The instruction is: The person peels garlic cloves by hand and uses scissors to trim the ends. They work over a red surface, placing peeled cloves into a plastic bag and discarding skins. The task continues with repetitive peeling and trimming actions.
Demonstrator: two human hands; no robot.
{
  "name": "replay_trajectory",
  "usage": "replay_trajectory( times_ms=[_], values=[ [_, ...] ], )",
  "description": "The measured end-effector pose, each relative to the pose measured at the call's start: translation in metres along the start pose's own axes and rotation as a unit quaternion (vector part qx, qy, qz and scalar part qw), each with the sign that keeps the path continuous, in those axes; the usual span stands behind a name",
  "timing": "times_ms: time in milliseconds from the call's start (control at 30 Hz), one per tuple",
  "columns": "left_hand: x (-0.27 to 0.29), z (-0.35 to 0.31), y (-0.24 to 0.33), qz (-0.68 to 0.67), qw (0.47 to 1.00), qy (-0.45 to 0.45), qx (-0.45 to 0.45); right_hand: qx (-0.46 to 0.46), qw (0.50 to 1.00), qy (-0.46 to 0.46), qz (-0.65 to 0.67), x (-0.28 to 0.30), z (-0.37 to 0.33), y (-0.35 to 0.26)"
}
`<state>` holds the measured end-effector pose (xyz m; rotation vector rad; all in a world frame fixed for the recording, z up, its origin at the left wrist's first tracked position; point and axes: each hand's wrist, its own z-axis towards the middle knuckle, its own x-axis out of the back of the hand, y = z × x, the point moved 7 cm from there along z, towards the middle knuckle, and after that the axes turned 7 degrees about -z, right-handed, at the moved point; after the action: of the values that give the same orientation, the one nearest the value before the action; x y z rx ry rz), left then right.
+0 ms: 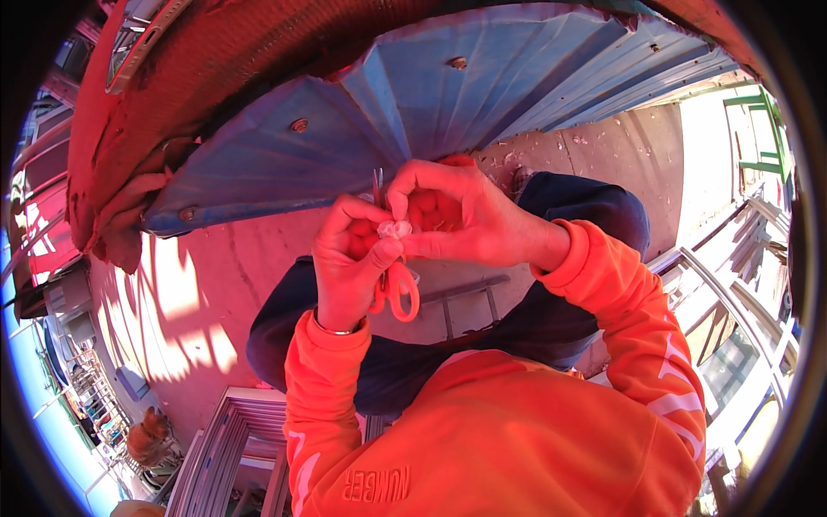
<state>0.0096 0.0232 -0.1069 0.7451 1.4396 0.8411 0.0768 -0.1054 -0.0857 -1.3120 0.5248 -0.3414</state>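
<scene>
In front of my body my two hands meet over a small crumpled whitish piece (pixel 395 230). My left hand (pixel 343 258) is closed, with thumb and fingers bent round a pair of scissors (pixel 402 295). The orange finger loops hang below the hand and the narrow metal blades point up past the fingertips. My left thumb also touches the crumpled piece. My right hand (pixel 469 215) is closed in a pinch, thumb and index finger at that piece's right side. What the piece is made of is too small to tell, and my fingers partly cover it.
A blue ribbed metal sheet (pixel 345 155) with bolts curves just beyond my hands, under a red covering (pixel 250 52) where a phone (pixel 142 47) lies. Stacked frames (pixel 237 431) stand at lower left, near a brown furry animal (pixel 151 438). Metal frames (pixel 732 293) lean at right.
</scene>
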Motion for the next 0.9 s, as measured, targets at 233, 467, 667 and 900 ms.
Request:
replay_trajectory(
  times_ms=[233, 467, 667, 900],
  values=[
    [0.004, 0.0, -0.006, 0.005, 1.0, 0.025, 0.003, -0.055, 0.997, 0.029, 0.039, 0.003, -0.003, -0.003],
    [-0.003, 0.002, 0.0, -0.041, 0.998, 0.046, 0.019, -0.077, 0.992, 0.072, 0.075, 0.014, -0.002, 0.0],
    [0.008, 0.003, 0.005, -0.055, 0.994, 0.099, 0.009, -0.058, 0.991, 0.098, 0.07, 0.024, 0.0, -0.003],
    [0.001, 0.002, 0.016, -0.036, 0.996, 0.075, 0.022, 0.007, 0.991, 0.128, 0.037, 0.033, 0.002, -0.014]
  ],
)
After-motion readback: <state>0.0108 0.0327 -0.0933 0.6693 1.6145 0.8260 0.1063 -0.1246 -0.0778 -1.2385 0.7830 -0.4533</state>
